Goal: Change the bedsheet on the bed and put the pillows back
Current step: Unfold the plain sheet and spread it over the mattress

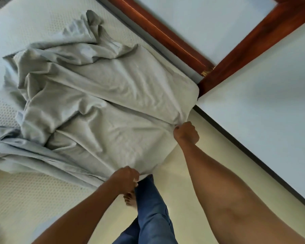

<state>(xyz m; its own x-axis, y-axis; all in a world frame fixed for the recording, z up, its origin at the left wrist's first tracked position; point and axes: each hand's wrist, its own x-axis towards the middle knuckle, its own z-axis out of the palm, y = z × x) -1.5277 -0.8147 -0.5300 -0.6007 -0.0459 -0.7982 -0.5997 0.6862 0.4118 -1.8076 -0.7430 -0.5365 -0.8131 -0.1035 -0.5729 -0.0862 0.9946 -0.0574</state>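
A crumpled light grey bedsheet [99,95] lies over one corner of the bare white mattress [16,25], the corner covered and the rest bunched in folds toward the left. My left hand [126,178] grips the sheet's hem at the near side of the mattress edge. My right hand [187,132] grips the sheet's edge just below the covered corner, pulling it down the mattress side. No pillow is in view.
A reddish wooden bed frame [165,37] runs along the far side and meets a wooden post [245,48] at the corner. White walls with a dark skirting [245,150] close in on the right. My jeans leg [151,212] and bare foot stand on the pale floor.
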